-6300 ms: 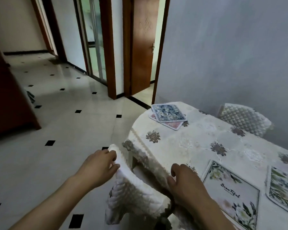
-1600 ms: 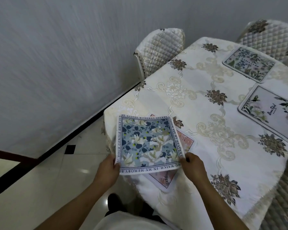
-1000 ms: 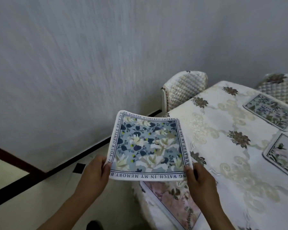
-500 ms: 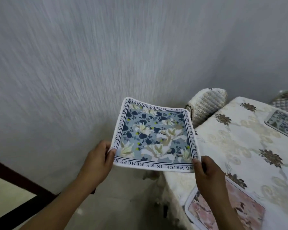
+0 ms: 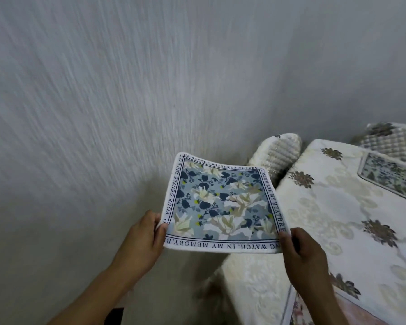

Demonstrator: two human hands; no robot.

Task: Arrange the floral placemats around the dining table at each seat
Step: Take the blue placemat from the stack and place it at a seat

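Head view: blue floral placemat (image 5: 223, 205) in both hands

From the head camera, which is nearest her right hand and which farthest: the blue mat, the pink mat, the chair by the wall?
From the right hand:
1. Blue floral placemat, gripped at its near right corner.
2. Pink placemat, on the table just below the wrist.
3. Quilted chair, farther off, between wall and table.

Two bare forearms enter from the bottom edge, no sleeves showing anywhere up to the frame border. Left hand (image 5: 142, 240) and right hand (image 5: 301, 254): no gloves, rings, watch or wristband visible. Nails short and unpainted where visible. Nothing else of the person is in shot.
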